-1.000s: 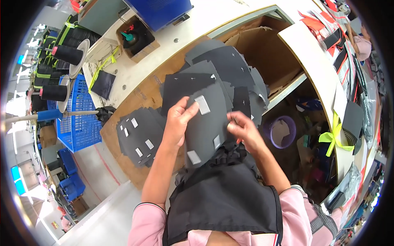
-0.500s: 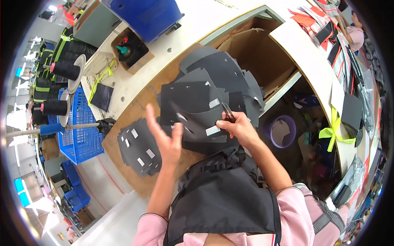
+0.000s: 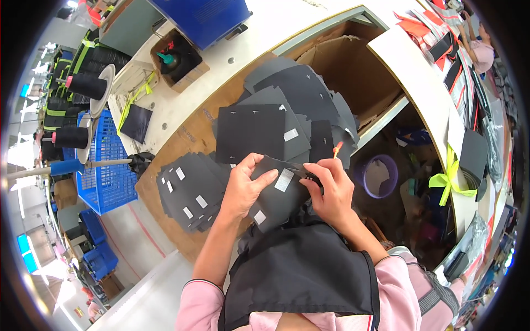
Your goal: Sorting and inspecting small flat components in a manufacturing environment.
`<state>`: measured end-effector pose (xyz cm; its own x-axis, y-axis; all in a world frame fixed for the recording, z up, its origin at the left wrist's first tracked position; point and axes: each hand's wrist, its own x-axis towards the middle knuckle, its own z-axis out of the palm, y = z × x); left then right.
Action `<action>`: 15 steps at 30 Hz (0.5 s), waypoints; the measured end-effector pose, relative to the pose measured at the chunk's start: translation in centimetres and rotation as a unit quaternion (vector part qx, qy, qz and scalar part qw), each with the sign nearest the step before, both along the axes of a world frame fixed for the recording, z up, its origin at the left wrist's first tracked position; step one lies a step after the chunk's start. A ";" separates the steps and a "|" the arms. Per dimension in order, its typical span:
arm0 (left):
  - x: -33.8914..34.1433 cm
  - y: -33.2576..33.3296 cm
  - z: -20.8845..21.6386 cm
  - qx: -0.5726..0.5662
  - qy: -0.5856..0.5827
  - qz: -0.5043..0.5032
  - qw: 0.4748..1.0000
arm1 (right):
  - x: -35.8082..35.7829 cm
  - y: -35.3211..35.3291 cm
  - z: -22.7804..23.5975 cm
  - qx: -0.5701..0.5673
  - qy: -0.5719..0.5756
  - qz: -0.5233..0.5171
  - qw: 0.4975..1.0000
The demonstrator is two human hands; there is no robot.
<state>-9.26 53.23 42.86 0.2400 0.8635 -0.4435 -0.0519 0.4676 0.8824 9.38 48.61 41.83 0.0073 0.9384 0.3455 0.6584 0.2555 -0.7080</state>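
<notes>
1. Head view, the only one: a grey panel (image 3: pixel 279 203) is being held low, just ahead of the apron (image 3: pixel 303 265), nearer the body than the stacked pieces. Two pale patches (image 3: pixel 284 180) are being shown on its face.
2. The panel's upper edge is being pinched by the left hand (image 3: pixel 243 188), thumb lying on the face, other fingers mostly hidden behind. The edge is probably being steadied by this grip.
3. Dark snips (image 3: pixel 312 179), partly hidden, are being grasped by the curled fingers of the right hand (image 3: pixel 337 192), close against the panel's upper right edge. Whether the blades are being closed cannot be told. An orange bit (image 3: pixel 338 148) is being shown just above the knuckles; its attachment is unclear.
4. A large pile (image 3: pixel 292 113) is being borne by the brown board (image 3: pixel 182 138), straight ahead, presumably for easy reach.
5. A smaller stack (image 3: pixel 193 187) is being carried at the board's left, patched faces up, perhaps so that the two are not being mixed.
6. A purple bin (image 3: pixel 395 176) is being stood lower, at right, perhaps for handiness.
7. Writing: faint lines are being shown on the blue box (image 3: pixel 204 19); no brand or wording is being made out. The patches are being left unread, being too small.
</notes>
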 end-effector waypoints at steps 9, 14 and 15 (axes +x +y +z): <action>0.7 -0.6 0.6 0.039 -0.001 0.073 0.997 | 0.4 0.1 0.8 0.011 0.086 0.021 0.996; 1.1 -1.0 2.0 0.039 -0.002 0.067 0.997 | -0.6 0.4 -0.8 0.027 0.063 0.027 0.997; 1.0 -1.0 2.1 0.039 -0.008 0.067 0.997 | -0.6 0.4 -0.9 0.057 0.030 0.029 0.997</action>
<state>-8.24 52.25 44.92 0.1266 0.9197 -0.3716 -0.1228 0.3863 0.9142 8.80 49.03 40.91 -0.0223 0.8922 0.4511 0.5973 0.3737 -0.7096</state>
